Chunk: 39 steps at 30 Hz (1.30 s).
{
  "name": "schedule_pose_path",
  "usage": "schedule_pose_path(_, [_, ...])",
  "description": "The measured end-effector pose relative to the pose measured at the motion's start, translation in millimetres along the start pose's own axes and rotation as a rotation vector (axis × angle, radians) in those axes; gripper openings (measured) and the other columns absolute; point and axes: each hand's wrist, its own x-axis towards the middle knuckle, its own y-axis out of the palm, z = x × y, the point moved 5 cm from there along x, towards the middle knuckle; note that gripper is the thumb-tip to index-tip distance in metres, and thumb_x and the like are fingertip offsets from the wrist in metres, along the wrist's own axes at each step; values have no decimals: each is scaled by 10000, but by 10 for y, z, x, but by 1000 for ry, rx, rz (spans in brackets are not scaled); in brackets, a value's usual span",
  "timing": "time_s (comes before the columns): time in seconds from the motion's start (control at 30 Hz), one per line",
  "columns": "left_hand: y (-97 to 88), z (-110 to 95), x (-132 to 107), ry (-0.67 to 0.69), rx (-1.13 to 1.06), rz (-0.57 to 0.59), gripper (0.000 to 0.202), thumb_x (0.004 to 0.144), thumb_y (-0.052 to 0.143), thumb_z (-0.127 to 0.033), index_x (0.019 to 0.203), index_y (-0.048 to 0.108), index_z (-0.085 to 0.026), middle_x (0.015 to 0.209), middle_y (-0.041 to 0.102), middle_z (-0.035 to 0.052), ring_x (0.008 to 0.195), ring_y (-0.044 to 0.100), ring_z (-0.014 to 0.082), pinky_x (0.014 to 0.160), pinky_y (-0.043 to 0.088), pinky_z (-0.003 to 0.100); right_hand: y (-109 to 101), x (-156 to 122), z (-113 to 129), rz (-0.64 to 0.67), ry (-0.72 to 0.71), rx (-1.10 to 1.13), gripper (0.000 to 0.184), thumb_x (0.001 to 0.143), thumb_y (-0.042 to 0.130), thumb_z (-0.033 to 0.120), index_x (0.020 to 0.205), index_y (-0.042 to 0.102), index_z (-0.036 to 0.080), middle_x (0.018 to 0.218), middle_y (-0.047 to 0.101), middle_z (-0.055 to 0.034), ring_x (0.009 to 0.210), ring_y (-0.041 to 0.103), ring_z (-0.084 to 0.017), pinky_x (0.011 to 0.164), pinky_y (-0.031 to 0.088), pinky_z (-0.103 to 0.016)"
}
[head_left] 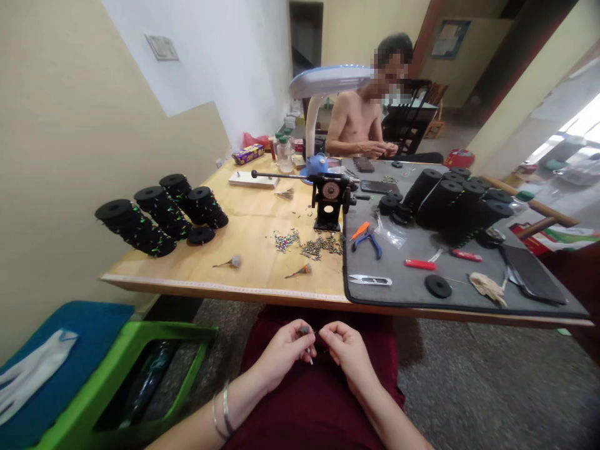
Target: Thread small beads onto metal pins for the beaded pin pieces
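Observation:
Both my hands are down in my lap over dark red cloth (309, 400), below the table's front edge. My left hand (281, 353) is closed in a pinch on a tiny dark piece with a pale tip (305, 331). My right hand (347, 350) is closed too, its fingertips almost touching the left hand's; what it holds is too small to make out. Thin bangles sit on my left wrist (221, 412).
A wooden table (244, 237) carries stacks of black spools (159, 212), a small black winder (329, 200), scattered beads (309, 245), and a grey mat (422, 275) with pliers, snips and more spools. Another person sits at the far end. A green stool (135, 375) stands at my left.

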Motion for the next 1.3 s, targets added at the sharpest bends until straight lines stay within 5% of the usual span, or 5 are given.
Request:
schedule_pose_path(0.3, [-26, 9, 16, -42, -49, -28, 249, 680, 704, -323, 716, 527, -152, 636, 533, -27, 564, 539, 99, 504, 391, 206, 48, -30, -59, 98, 95, -65, 355, 627, 700, 482, 609, 597, 143, 383, 452, 76, 313, 235, -30, 342, 110, -201])
schedule_pose_path(0.5, [-13, -44, 18, 82, 96, -5, 225, 717, 671, -325, 712, 521, -158, 603, 507, -45, 530, 481, 87, 525, 392, 218, 109, -49, -87, 223, 127, -72, 305, 661, 683, 436, 624, 597, 146, 364, 404, 101, 301, 207, -24, 329, 86, -199])
schedule_pose_path(1.3, [-14, -127, 2, 230, 311, 12, 92, 763, 583, -252, 734, 537, -178, 650, 520, -30, 612, 495, 125, 603, 409, 245, 126, -65, -32, 242, 116, -98, 274, 681, 665, 400, 621, 583, 146, 365, 378, 109, 303, 213, -23, 330, 92, -198])
